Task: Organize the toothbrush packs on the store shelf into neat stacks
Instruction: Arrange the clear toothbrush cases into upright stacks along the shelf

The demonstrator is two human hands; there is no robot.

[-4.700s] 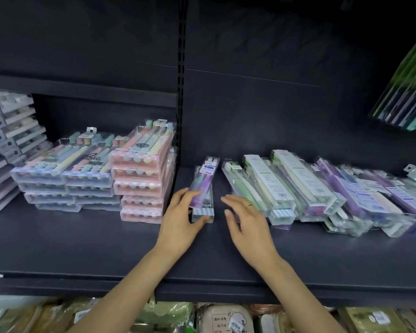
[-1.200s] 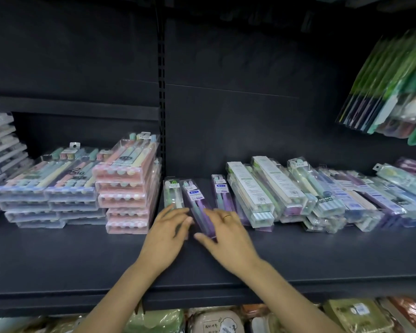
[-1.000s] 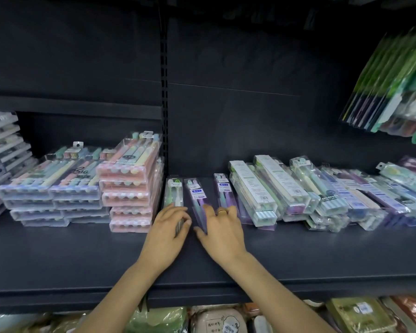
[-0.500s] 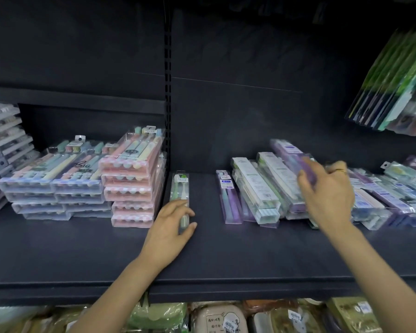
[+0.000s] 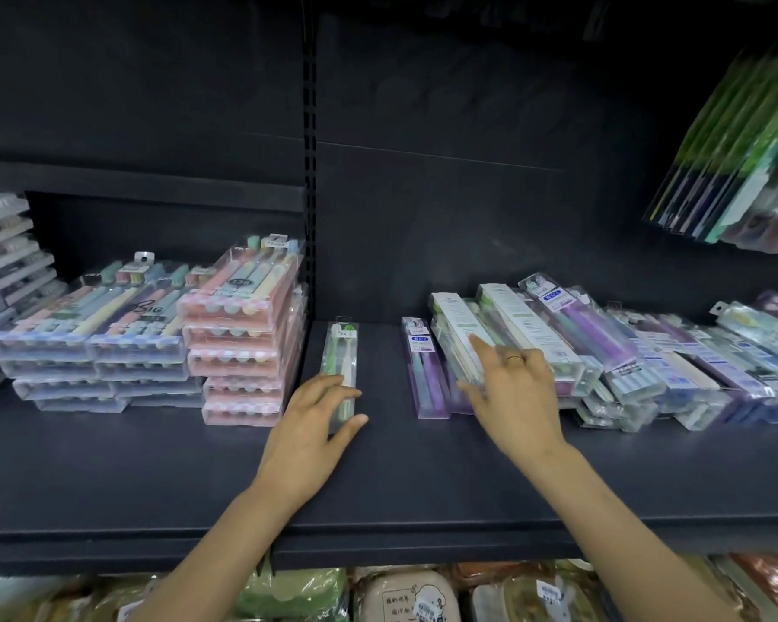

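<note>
On the dark shelf (image 5: pixel 423 478) a slim green toothbrush pack (image 5: pixel 341 352) lies alone, lengthwise. My left hand (image 5: pixel 311 424) rests on its near end, fingers across the top and thumb by the end. To the right a purple pack (image 5: pixel 425 370) lies flat beside a loose, overlapping pile of white packs (image 5: pixel 457 325) and clear packs (image 5: pixel 647 370). A longer purple pack (image 5: pixel 576 325) lies on top of that pile. My right hand (image 5: pixel 513 397) hovers over the white packs with fingers spread, holding nothing.
Neat stacks of pink packs (image 5: pixel 243 334) and pastel multi-packs (image 5: pixel 91 347) fill the left bay, with grey boxes (image 5: pixel 5 262) at the far left. Green packs (image 5: pixel 737 150) hang at the upper right. Bagged goods (image 5: pixel 405 594) sit on the shelf below.
My right hand carried a purple pack from beside the green one to the right pile, left it on top, and has come back empty over the white packs. My left hand stayed on the green pack.
</note>
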